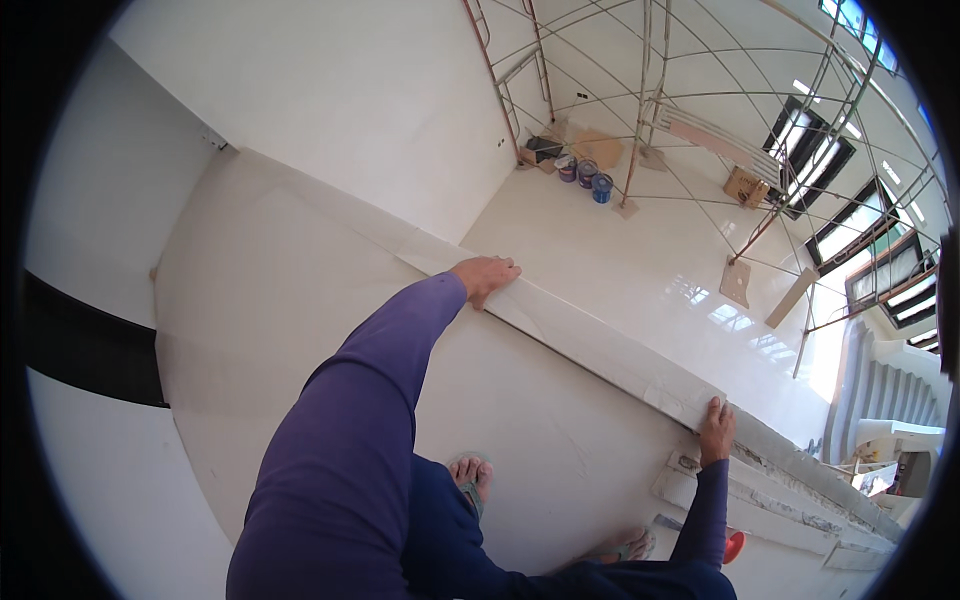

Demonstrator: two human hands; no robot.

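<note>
A long pale stone strip [600,345] lies along the edge of the upper floor, with a thin dark gap under its near side. My left hand [487,278] spans it near its left part, fingers over the far side and the thumb at the near side. At the right end of the strip, my right hand [716,432] is closed around the corner; some fingertips are hidden. To the left, another pale edging piece [330,200] continues along the edge against the wall.
Beyond the edge, a lower floor [620,250] holds metal scaffolding [640,120], paint buckets [601,187] and a cardboard box [745,187]. By my right forearm lie loose strips [770,500] and a red round object [735,546]. Rough bare edging [800,470] runs right, toward stairs [890,390].
</note>
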